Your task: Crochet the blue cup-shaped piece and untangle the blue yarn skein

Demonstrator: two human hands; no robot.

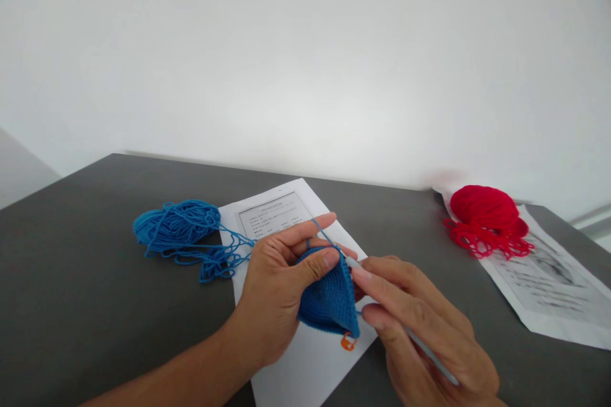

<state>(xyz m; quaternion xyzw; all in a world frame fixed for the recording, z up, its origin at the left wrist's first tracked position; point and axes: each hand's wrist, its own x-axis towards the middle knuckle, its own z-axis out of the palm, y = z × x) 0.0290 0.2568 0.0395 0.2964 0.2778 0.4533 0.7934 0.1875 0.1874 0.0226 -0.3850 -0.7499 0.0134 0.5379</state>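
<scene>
My left hand (279,289) pinches a blue crocheted piece (329,299) between thumb and fingers, with blue yarn looped over its index finger. An orange stitch marker (348,343) hangs from the piece's lower edge. My right hand (424,331) grips a silvery crochet hook (429,353), its tip at the top edge of the blue piece. Both hands hover over a printed sheet (281,216) on the dark grey table (71,305). The strand runs left to a loose pile of blue yarn (184,232).
A ball of red yarn (487,216) with loose loops lies at the right on a second printed sheet (554,286). A white wall rises behind the table's far edge.
</scene>
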